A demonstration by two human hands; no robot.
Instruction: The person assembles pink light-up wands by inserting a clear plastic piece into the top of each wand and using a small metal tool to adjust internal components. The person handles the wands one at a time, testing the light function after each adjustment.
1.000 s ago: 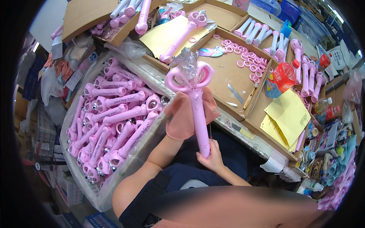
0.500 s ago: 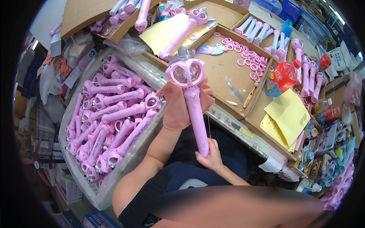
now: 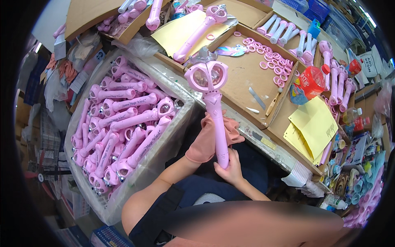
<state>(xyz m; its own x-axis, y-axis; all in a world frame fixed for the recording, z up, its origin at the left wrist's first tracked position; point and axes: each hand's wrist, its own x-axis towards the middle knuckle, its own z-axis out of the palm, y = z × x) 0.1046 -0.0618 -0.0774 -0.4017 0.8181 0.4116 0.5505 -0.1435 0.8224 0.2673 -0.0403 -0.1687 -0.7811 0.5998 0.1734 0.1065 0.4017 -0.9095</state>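
Observation:
A pink toy wand [image 3: 219, 127] stands tilted in front of me, with a round windowed head and a clear crown on top. My left hand [image 3: 207, 138], covered by an orange-pink glove or cloth, closes around the middle of its handle from behind; the fingers under the fabric are hidden. At the handle's lower end, my right hand [image 3: 231, 166] is bare and holds the wand between thumb and fingers. On my left, many similar wands [image 3: 131, 119] with dark lettering fill a plastic-lined crate [image 3: 142, 175].
Ahead, a cardboard tray [image 3: 242, 92] holds pink rings [image 3: 273, 61], a blade [image 3: 257, 99] and a small brush [image 3: 272, 106]. Yellow sheets [image 3: 314, 123] and a red-labelled bottle [image 3: 305, 84] lie to the right. Another wand [image 3: 195, 39] rests on yellow paper at the back.
My left hand has slid from just below the wand's head down to mid-handle. The wand has shifted slightly right, while my right hand keeps its hold on the lower end.

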